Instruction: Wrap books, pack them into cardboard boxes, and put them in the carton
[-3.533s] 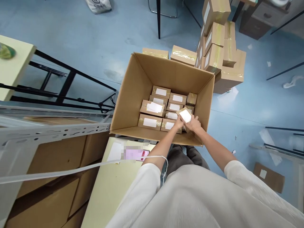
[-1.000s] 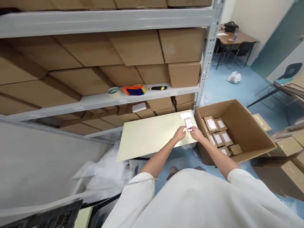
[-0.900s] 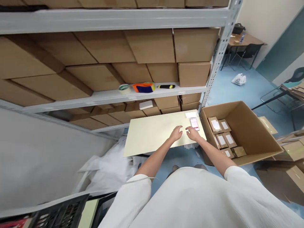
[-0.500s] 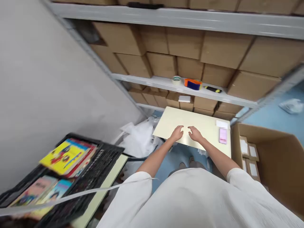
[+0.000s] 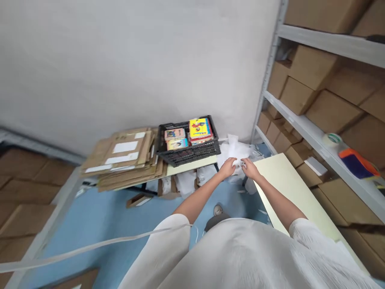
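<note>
My left hand and my right hand are held out in front of me, a small gap between them. Both are open with fingers loosely curved, and neither holds anything. Behind them lies a heap of white plastic wrapping. Nearest to my left hand is a black plastic crate on a table, with a yellow-covered book on a stack and more books beside it. My right hand is by the corner of a pale yellow tabletop.
Flattened cardboard boxes are piled left of the crate. Metal shelving with cartons stands on the right, carrying a tape roll. More cartons sit on a left shelf. A white strap crosses the lower left.
My view has swung left, away from the shelving and towards the wall and crate. My hands have moved off the pale tabletop's front and stay open.
</note>
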Available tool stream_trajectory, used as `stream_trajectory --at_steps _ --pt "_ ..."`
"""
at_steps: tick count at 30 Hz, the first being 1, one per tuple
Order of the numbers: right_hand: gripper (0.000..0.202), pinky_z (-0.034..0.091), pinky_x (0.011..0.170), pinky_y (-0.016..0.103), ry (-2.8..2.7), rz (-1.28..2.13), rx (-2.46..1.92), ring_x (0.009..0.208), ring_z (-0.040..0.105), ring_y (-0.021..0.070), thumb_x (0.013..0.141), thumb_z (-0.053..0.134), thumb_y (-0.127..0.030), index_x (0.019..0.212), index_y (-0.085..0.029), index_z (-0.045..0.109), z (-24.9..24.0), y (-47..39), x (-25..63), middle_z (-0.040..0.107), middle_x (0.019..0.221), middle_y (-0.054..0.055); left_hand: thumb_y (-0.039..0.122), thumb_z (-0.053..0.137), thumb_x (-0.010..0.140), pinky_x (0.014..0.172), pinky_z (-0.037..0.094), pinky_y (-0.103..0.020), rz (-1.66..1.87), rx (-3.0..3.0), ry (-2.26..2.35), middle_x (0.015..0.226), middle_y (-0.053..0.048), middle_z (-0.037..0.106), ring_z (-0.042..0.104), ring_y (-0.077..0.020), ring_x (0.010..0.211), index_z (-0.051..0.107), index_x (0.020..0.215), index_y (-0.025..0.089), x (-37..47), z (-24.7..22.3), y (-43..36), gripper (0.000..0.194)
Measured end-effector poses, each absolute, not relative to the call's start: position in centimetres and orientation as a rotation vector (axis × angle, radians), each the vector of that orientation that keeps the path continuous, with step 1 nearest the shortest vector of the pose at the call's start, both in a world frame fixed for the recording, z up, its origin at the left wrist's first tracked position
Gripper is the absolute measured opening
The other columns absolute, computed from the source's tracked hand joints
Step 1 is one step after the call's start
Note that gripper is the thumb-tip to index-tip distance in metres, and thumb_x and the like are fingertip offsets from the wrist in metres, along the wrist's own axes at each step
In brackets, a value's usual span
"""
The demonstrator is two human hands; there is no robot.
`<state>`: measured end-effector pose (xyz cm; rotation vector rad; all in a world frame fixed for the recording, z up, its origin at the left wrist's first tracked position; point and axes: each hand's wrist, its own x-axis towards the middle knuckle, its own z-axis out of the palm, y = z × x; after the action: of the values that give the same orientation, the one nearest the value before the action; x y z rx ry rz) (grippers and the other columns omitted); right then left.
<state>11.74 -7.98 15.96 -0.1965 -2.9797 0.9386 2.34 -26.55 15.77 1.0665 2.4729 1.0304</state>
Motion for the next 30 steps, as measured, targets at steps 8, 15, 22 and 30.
stream_trajectory --at_steps 8,15,22,30 --pt "0.046 0.042 0.121 0.036 -2.985 0.911 0.278 0.139 0.057 0.0232 0.101 0.051 -0.017 0.146 -0.019 0.061 17.1 -20.3 0.7 0.063 0.147 0.012 0.008 0.058 0.092 0.128 0.043 -0.045 1.167 0.764 2.693 0.146 -0.013 0.066 0.058 -0.0269 0.144 0.067 0.141 0.019 -4.1 15.9 -41.4 0.051" --pt "0.045 0.046 0.118 0.041 -2.971 0.807 0.399 0.135 0.058 0.0265 0.101 0.054 -0.017 0.145 -0.022 0.064 18.1 -31.3 -9.5 0.064 0.146 0.012 0.009 0.056 0.095 0.126 0.045 -0.045 1.148 0.749 2.803 0.147 -0.015 0.065 0.060 -0.0275 0.142 0.065 0.144 0.017 -13.1 16.3 -52.7 0.050" --pt "0.043 0.051 0.112 0.044 -2.864 0.798 0.501 0.126 0.062 0.0291 0.099 0.055 -0.017 0.139 -0.021 0.068 16.7 -37.6 -16.2 0.067 0.137 0.014 0.009 0.053 0.097 0.123 0.045 -0.046 0.912 0.639 2.955 0.152 -0.013 0.065 0.058 -0.0291 0.144 0.067 0.142 0.021 -19.1 17.1 -59.6 0.049" --pt "0.043 0.048 0.114 0.041 -3.032 0.635 0.500 0.131 0.061 0.0277 0.103 0.050 -0.020 0.143 -0.018 0.065 16.6 -39.9 -21.3 0.065 0.145 0.015 0.013 0.053 0.099 0.127 0.036 -0.051 0.676 0.587 2.998 0.159 -0.014 0.061 0.054 -0.0298 0.148 0.064 0.148 0.023 -24.1 17.0 -62.0 0.051"
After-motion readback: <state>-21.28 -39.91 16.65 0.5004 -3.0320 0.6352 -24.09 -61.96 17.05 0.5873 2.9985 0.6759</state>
